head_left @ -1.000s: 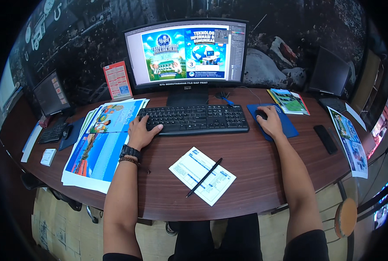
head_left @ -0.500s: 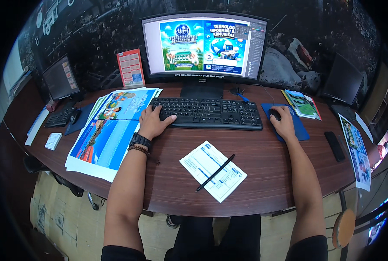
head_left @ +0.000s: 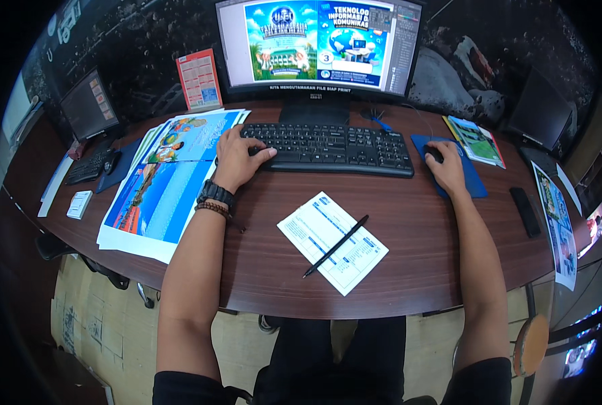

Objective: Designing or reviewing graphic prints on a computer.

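Note:
My left hand [head_left: 239, 160] rests at the left end of a black keyboard [head_left: 345, 147], thumb stretched over its lower edge and the other fingers on the left keys. A black watch and a beaded bracelet circle that wrist. Over on the right, my right hand [head_left: 449, 169] is wrapped around a black computer mouse [head_left: 435, 154] on a blue mouse pad [head_left: 474, 185]. Behind the keyboard a curved monitor [head_left: 231, 50] displays two colourful page designs. Between my forearms lies a white printed form [head_left: 314, 219], with a black pen [head_left: 336, 246] slanting across it.
Large printed sheets [head_left: 169, 199] lie stacked beside my left forearm. A red desk calendar [head_left: 199, 79] stands behind them. Booklets [head_left: 481, 143], a black phone [head_left: 525, 211] and a printed sheet [head_left: 556, 219] overhanging the edge are at right. Darker monitors [head_left: 88, 104] flank the desk.
The whole view has tipped downward, so the desk and monitor sit higher in it. My left fingers are drawn closer together on the keys. My right hand stays on the mouse.

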The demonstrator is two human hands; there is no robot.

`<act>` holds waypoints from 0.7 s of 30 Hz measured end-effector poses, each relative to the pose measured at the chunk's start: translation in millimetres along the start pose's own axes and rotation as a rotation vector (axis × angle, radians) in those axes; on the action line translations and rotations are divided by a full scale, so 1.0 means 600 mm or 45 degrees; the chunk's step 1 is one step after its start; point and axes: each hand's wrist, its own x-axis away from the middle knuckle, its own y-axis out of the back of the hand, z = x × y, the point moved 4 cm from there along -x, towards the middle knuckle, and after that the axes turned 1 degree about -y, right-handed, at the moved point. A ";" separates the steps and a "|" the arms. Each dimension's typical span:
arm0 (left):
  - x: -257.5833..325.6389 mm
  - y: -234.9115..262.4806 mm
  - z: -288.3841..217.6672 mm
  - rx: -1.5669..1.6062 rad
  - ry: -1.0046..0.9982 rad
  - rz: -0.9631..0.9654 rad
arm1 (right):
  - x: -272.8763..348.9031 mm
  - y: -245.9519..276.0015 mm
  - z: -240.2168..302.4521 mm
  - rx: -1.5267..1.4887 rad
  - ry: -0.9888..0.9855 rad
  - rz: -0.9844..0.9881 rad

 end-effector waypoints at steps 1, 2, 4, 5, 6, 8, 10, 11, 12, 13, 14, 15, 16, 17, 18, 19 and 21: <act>-0.001 0.002 -0.003 -0.016 0.003 0.013 | 0.001 0.000 0.000 -0.004 -0.007 0.017; -0.003 0.001 -0.006 -0.031 0.002 0.017 | 0.001 -0.001 -0.001 -0.002 -0.014 0.020; -0.004 -0.001 -0.008 -0.024 0.000 0.013 | 0.001 -0.001 -0.003 0.019 -0.022 0.005; -0.003 -0.001 -0.010 -0.015 0.017 0.023 | 0.002 0.000 -0.003 0.028 -0.032 0.002; -0.002 -0.001 -0.012 -0.004 0.033 0.033 | 0.003 0.000 0.000 0.000 -0.001 -0.022; 0.001 -0.002 -0.010 -0.040 0.035 0.122 | 0.003 0.000 0.005 -0.023 0.024 -0.053; 0.002 0.002 -0.004 -0.026 0.043 0.055 | 0.003 -0.002 0.008 -0.050 0.042 0.008; 0.000 0.001 0.000 -0.038 0.077 0.129 | 0.004 -0.003 0.007 -0.028 0.050 0.019; 0.001 -0.001 0.000 -0.034 0.070 0.127 | 0.004 -0.001 0.006 -0.023 0.047 0.012; 0.006 -0.003 0.004 -0.079 0.125 0.129 | 0.004 -0.001 0.003 0.003 -0.001 0.002; 0.009 -0.003 0.006 -0.126 0.183 0.132 | 0.005 0.000 0.000 0.028 -0.048 -0.005; 0.009 -0.002 0.007 -0.123 0.178 0.130 | 0.005 0.001 -0.001 0.031 -0.050 -0.011; 0.010 -0.005 0.012 -0.100 0.254 0.211 | 0.005 0.002 -0.003 0.051 -0.081 -0.023; 0.011 -0.006 0.018 -0.080 0.332 0.290 | 0.005 0.002 -0.003 0.066 -0.111 -0.034; 0.012 -0.007 0.023 -0.080 0.330 0.287 | 0.005 0.003 -0.001 0.066 -0.111 -0.038; 0.012 -0.011 0.028 -0.075 0.330 0.284 | 0.005 0.003 0.001 0.057 -0.109 -0.026; 0.012 -0.013 0.030 -0.067 0.325 0.282 | 0.006 0.005 0.005 0.051 -0.112 -0.016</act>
